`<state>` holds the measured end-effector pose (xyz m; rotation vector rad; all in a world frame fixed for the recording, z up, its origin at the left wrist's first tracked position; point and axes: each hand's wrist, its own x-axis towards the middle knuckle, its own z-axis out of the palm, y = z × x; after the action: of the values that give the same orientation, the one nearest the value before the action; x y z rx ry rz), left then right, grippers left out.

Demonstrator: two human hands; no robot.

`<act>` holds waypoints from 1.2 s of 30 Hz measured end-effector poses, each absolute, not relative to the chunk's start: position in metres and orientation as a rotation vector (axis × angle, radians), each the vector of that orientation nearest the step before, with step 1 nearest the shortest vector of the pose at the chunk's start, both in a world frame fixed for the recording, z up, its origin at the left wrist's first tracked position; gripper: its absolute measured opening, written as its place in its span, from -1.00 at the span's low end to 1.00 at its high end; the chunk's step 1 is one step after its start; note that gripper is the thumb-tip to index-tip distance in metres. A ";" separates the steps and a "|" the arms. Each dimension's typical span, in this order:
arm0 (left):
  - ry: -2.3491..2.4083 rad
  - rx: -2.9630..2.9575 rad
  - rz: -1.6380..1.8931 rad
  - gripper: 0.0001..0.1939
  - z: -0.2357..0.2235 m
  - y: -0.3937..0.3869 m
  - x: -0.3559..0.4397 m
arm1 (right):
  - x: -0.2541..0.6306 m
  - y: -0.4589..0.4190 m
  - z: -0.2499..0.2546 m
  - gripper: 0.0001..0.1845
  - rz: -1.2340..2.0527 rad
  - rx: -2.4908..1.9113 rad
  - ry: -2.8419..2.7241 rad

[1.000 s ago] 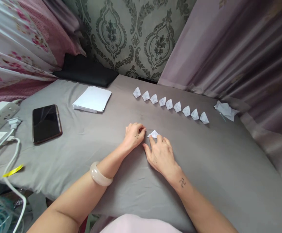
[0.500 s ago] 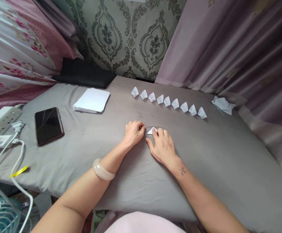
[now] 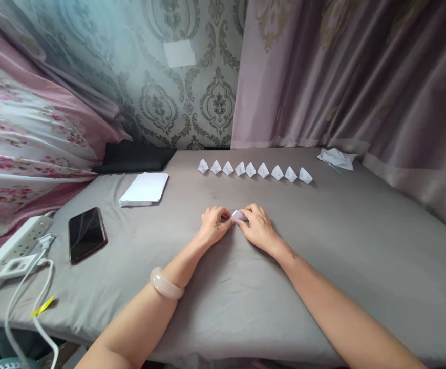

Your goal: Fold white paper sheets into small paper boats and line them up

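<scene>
A small folded piece of white paper (image 3: 238,216) is held between my two hands, raised a little at the middle of the cloth-covered table. My left hand (image 3: 215,224) pinches its left corner between thumb and curled fingers. On the other side, my right hand (image 3: 260,226) grips its right part with thumb and forefinger. Beyond my hands runs a slanting row of several small folded paper shapes (image 3: 250,170), each standing with a point up. Part of the held paper is covered by my fingertips.
A stack of white paper sheets (image 3: 145,188) lies at the left, with a phone (image 3: 87,234) nearer me. A white power strip (image 3: 11,259) with cables sits at the left edge. Crumpled white paper (image 3: 337,158) lies far right. A black folded item (image 3: 136,158) is at the back.
The head view has tilted up. My left hand has come to the folded paper and now pinches it, while my right hand has gone from pressing it flat to gripping it. The paper now stands raised.
</scene>
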<state>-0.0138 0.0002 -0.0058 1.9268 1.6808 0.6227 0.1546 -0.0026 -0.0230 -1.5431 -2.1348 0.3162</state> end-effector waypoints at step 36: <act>0.852 1.176 1.032 -0.65 0.002 0.002 0.025 | 0.165 0.000 0.000 -0.88 0.733 -1.186 -1.388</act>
<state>0.0253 0.0022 0.0021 1.1764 0.8520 1.0322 0.1654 0.0004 -0.0001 -1.1858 -1.3884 0.7332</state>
